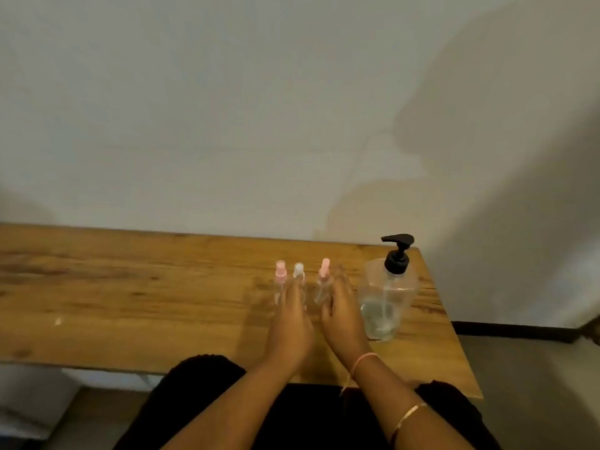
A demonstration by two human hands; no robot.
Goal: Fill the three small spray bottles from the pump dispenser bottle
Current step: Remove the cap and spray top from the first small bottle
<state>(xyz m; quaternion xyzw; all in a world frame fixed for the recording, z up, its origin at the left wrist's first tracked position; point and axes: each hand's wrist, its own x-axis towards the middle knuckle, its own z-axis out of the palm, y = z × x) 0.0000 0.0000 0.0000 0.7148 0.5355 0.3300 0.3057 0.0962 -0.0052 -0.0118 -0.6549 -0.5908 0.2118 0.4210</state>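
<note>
Fingers: left hand (290, 323) and right hand (341, 319) reach forward, fingers straight and close together, holding nothing; whether they touch the bottles cannot be told
Small bottles: pink-capped clear plastic spray bottle (280, 279) and white-capped clear spray bottle (299, 271) stand upright just beyond the left fingers; second pink-capped spray bottle (323, 277) stands between the two sets of fingers
Dispenser: clear plastic pump bottle (388, 297) with black pump head, just right of the right fingers, partly filled
Handling: small ones likely light, slick, tippy, so pinch the body low; dispenser likely heavier and steadier, so hold its waist
Support: brown wooden worktop (130, 287)
</note>
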